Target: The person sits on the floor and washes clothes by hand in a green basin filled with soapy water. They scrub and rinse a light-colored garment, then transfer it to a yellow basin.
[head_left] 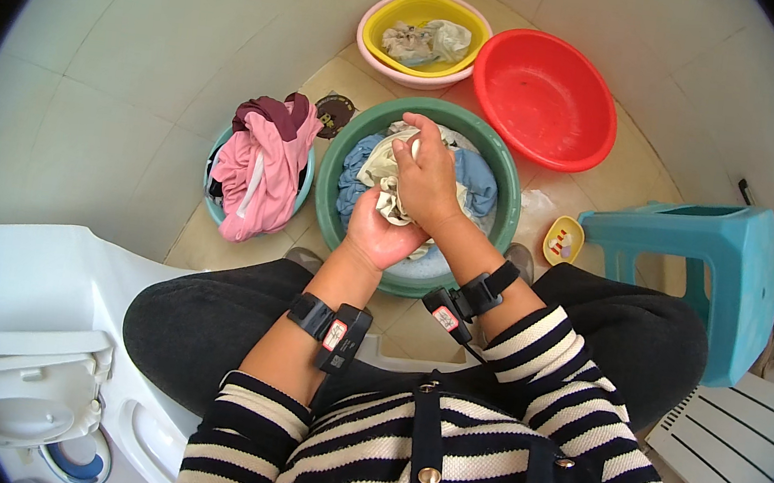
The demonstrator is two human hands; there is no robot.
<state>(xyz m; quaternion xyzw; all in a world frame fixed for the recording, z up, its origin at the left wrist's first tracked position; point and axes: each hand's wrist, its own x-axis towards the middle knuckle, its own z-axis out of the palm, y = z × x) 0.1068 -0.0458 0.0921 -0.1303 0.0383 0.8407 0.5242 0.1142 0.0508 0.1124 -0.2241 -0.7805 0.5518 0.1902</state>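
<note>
Over the middle of the green tub (509,191), with room toward its left edge, the left hand (384,237) grips a cream cloth (390,206), fingers mostly hidden, while the right hand (430,178) rests against it, fingers apparently spread.

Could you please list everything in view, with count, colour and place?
Large basin: one, green, centre
Cream cloth: one or more, cream, between the hands
Blue cloth: count unclear, blue, in the green basin
Red basin: one, red, top right
Yellow basin: one, yellow, inside a pale pink basin
Crumpled bundle: count unclear, pale, in the yellow basin
Small basin: one, light blue, left
Clothes: several, pink, maroon and dark, in the small basin
Disc: one, dark, floor
Dish: one, yellow, right floor
Stool: one, teal, right
Slatted piece: one, white, lower right
Toilet: one, white, lower left
Wristbands: two, black, forearms
Left hand: one, bare, under the cream cloth
Right hand: one, bare, over it
</note>
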